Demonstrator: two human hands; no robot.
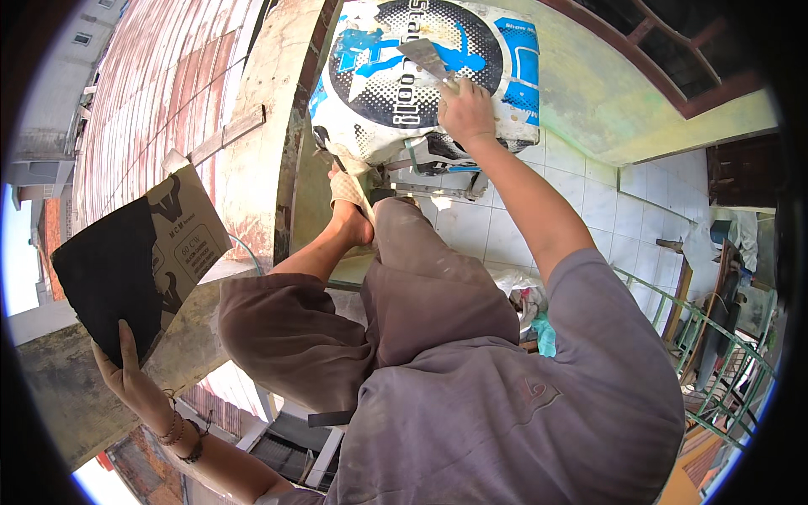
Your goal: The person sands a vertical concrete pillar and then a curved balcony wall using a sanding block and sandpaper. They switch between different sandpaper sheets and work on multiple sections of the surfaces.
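Observation:
My left hand (128, 376), with bracelets on its wrist, grips the lower corner of a sheet of sandpaper (114, 269), black on one face and brown on the folded-back part, held out over the concrete ledge (265, 126). My right hand (467, 109) is stretched forward and closed on the handle of a metal scraper (425, 57). The blade rests against a white, blue and black sack (379, 93) that lies at the far end of the ledge. My bare foot (349, 206) is planted just below the sack, and my knees are bent.
A white tiled floor (589, 202) lies below on the right, bounded by a green metal railing (715, 337). A red sheet-metal roof (160, 84) slopes away on the left, with a drop beneath the ledge. Cloth and bags (526, 295) lie near my right side.

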